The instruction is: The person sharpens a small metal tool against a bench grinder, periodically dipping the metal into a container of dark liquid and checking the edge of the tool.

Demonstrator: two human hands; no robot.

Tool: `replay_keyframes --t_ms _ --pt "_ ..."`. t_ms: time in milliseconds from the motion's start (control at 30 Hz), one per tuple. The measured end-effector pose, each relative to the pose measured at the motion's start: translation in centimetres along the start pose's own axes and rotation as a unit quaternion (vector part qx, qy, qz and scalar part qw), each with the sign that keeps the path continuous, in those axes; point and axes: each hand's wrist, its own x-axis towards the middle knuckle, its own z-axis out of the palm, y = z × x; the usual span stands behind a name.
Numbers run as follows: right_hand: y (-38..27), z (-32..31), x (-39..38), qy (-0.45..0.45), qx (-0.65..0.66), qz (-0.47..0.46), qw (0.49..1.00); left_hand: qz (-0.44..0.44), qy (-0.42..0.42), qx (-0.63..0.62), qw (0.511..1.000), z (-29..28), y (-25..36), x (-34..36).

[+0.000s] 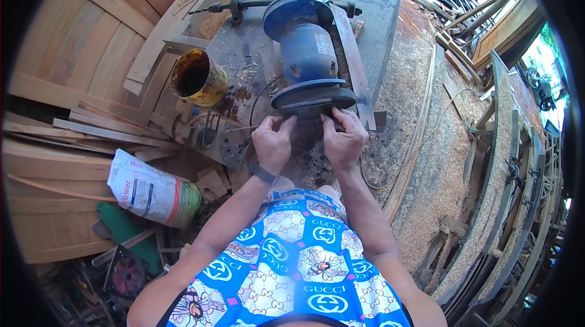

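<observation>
A blue bench grinder (308, 53) stands on the bench in front of me, its dark grinding wheel (341, 97) at the near end. Between my two hands a thin, dark, flat metal strip (306, 108) lies crosswise against the near side of the wheel. My left hand (272, 139) is closed, pinching the strip's left end between thumb and fingers. At the right end, my right hand (345, 139) grips it with a similar pinch, close to the wheel. Part of the strip is hidden by my fingertips, and its edge against the wheel is hard to make out.
A stained yellow bucket (214, 86) sits left of the grinder, beside scattered shavings. A long bar (362, 62) runs along the grinder's right side. A white sack (149, 190) leans at lower left. Sawdust-covered timber (503, 162) lines the right; wooden panels (85, 35) stand left.
</observation>
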Motion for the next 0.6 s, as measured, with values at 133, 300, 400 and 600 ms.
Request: replay_keyframes --t_ms 133,300,400,600 --pt "-0.5 0.2 -0.2 -0.006 0.002 0.002 1.000 -0.002 -0.004 0.014 1.000 -0.5 -0.9 0.2" --pt "-0.6 0.7 -0.4 -0.007 0.002 -0.017 1.000 0.000 -0.004 0.007 1.000 -1.0 -1.3 0.4" --pt "-0.4 1.0 -0.4 -0.012 -0.025 -0.054 0.998 -0.025 -0.007 -0.020 0.999 -1.4 -0.8 0.3" --pt "-0.9 1.5 -0.6 -0.013 -0.023 -0.061 0.998 -0.055 -0.006 -0.041 0.998 -1.9 0.0 0.1"
